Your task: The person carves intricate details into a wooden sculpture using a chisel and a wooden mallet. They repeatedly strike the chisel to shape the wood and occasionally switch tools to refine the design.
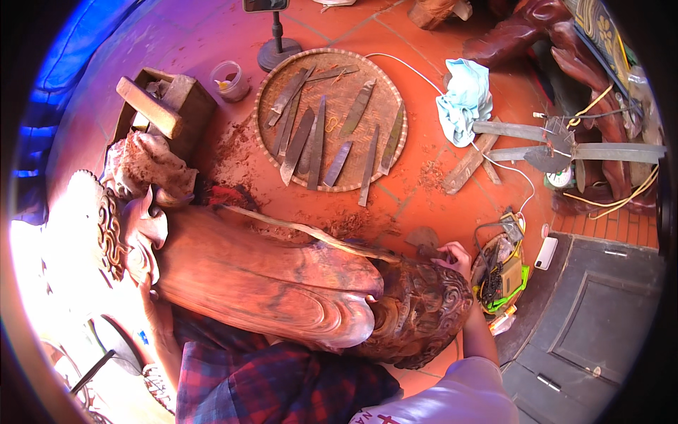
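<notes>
A large reddish-brown wood carving (261, 272) lies across my lap, smooth in the middle and densely carved at both ends. My left hand (146, 300) grips it beside the curled flourish at the left end; glare and the wood hide most of its fingers. Around the far side of the right end curls my right hand (456, 257), its fingers bent against the carved surface. A flat brown piece (423, 238) lies just beyond those fingers; whether they touch it I cannot tell. A long pale strip (304, 227) runs along the carving's far edge.
Several flat metal files or blades lie in a round woven tray (263, 141). Left of it stand a wooden box (191, 113) and a plastic cup (230, 81). A basket of tools (501, 272), a white phone (546, 253), a light-blue cloth (466, 99) and a fan (554, 145) are on the right.
</notes>
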Tool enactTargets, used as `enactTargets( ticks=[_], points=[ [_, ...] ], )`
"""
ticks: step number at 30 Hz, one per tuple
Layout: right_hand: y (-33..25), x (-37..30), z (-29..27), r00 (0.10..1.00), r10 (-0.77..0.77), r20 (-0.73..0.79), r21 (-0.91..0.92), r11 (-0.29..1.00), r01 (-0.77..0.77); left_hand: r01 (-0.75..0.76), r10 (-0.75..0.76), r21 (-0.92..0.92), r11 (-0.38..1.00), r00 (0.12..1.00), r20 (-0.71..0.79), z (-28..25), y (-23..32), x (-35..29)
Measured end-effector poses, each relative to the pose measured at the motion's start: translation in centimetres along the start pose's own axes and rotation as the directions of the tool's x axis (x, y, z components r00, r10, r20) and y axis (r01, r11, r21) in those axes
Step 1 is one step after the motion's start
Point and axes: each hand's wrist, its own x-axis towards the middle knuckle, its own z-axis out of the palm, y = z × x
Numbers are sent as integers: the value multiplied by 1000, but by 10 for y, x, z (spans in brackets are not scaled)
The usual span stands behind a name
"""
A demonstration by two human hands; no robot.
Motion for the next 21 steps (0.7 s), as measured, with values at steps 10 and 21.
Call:
enactTargets(
  ticks=[10, 21],
  points=[
    [10, 29, 2, 998, -23, 54, -18, 1000, 24, 20, -24, -38, 999, 995, -93, 6, 2, 2],
    [11, 52, -3, 952, 227, 205, 51, 969, -242, -3, 4, 20, 1000, 999, -47, 4, -1, 1]
  ],
)
